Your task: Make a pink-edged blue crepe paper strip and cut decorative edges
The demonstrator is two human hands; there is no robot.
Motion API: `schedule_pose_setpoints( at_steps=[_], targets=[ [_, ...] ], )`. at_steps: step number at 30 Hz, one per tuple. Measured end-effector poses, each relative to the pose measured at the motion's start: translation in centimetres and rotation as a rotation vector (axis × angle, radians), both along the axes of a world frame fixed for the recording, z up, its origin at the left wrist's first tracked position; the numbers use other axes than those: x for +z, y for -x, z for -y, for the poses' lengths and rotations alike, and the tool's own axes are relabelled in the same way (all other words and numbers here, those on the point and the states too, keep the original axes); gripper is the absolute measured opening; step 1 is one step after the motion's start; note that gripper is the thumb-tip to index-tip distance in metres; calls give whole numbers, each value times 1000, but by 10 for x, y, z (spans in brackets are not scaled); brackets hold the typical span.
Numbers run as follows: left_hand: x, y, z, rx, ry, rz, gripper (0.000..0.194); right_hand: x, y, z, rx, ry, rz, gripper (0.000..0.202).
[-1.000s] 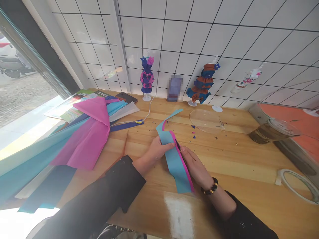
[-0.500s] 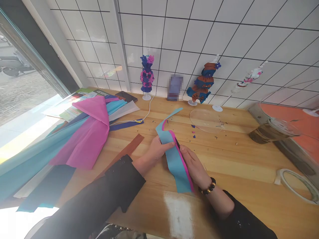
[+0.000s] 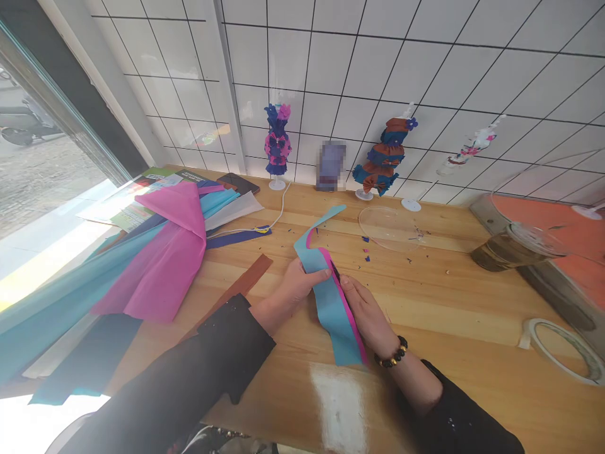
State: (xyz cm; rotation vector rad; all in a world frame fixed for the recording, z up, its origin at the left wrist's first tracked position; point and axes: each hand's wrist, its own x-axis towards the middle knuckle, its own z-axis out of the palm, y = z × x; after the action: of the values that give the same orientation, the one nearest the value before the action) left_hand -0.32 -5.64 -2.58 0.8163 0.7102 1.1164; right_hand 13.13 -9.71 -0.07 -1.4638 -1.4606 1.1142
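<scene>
Pinching the pink-edged blue strip [image 3: 332, 312] over the desk [image 3: 425, 296], my left hand [image 3: 299, 282] is clamped on it. I watch my right hand [image 3: 371, 317], its grip closed on a mostly hidden dark tool [image 3: 336, 272] at the pink edge [image 3: 351, 321].

Left hand [image 3: 299, 282] and right hand [image 3: 369, 310] both grip, close together.

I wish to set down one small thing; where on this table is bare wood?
Bare wood shows between the right hand and the tape ring, on the near side of the cup; less between the sleeves, nearer than the blue-pink strip. Crowded: the left side, with pink sheet and brown strip, and along the wall, with decorated stands.
</scene>
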Motion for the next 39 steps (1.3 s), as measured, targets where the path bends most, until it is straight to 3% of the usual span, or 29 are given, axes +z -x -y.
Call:
schedule_pose_setpoints(
  at_steps=[16,39],
  targets=[
    [7,1,1,-7,46,-4,27,-1,0,-1,-14,-10,31,41],
    [5,7,-4,24,34,22,29,-4,-1,2,48,-45,37,35]
  ],
)
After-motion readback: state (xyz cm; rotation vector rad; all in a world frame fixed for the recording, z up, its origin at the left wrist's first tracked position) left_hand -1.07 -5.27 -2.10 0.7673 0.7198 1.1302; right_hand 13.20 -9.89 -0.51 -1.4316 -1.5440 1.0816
